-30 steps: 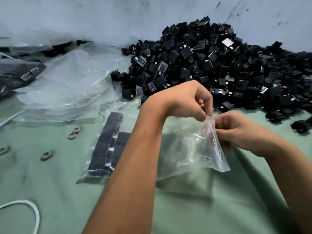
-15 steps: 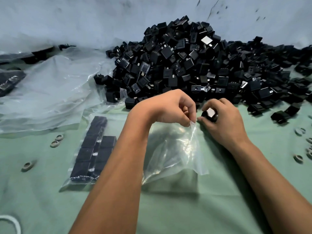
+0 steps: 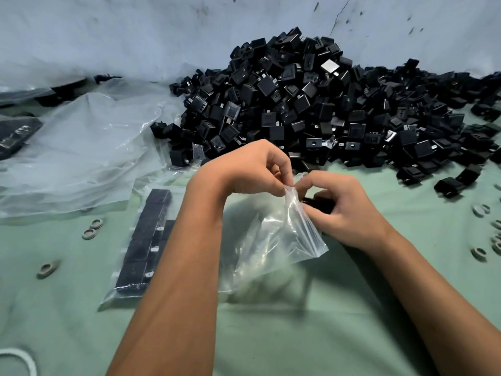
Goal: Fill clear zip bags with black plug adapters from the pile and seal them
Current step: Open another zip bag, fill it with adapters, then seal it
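In the head view, an empty clear plastic zip bag (image 3: 273, 240), thin, glossy and crinkled, hangs over the pale green cloth-covered counter (image 3: 271, 335), held up by its mouth edge. The left hand (image 3: 249, 169) pinches that upper edge between curled fingers (image 3: 282, 169) and thumb. Just right of the bag's mouth, the right hand (image 3: 344, 210) has its fingers curled round a black boxy plug adapter (image 3: 320, 204) at the opening, and its fingertips also touch the bag's edge; whether the adapter has entered the bag cannot be told. Left of the empty bag, partly hidden by the left forearm, lies a filled clear zip bag (image 3: 141, 248) flat on the counter, holding black adapters packed in neat rows. Beyond the empty bag, against the wall, rises the big heap of loose black plug adapters (image 3: 325, 109), matte square blocks, some showing small metal prongs or a shiny face; a few strays lie at its right end. Far left of the empty bag is a loose stack of clear plastic bags (image 3: 76, 153), wrinkled and translucent, with darker packed bags at the far left edge. Small grey rubbery rings (image 3: 92, 229) lie scattered on the counter to either side of the bag. The wall (image 3: 135, 31) behind is pale blue-grey, scuffed and cracked.
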Demonstrator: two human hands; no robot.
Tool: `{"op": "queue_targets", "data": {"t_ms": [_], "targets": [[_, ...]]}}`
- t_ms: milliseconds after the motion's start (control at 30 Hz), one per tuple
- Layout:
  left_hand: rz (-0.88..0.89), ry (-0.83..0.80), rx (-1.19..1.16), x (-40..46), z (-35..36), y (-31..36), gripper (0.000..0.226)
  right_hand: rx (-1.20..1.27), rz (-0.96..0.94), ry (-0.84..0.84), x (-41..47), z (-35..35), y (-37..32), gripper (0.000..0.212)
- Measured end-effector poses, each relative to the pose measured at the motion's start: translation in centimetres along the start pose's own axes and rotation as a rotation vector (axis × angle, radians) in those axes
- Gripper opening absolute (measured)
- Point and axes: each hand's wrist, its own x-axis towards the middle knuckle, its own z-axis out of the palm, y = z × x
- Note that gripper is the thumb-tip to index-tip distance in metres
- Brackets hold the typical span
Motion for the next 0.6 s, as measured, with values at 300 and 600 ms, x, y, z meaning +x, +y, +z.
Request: {"op": "queue_targets", "data": {"t_ms": [300, 600], "targets": [[0.121, -0.003, -0.077, -0.9, -0.6, 1.9, 0.015, 0.055, 0.015, -0.157, 0.1, 0.7, -1.4, 0.016], [0.158, -0.025, -0.038, -1.0, -0.2, 3.5, 0.023, 0.232, 0.049, -0.241, 0.1, 2.5, -1.9, 0.027]]}}
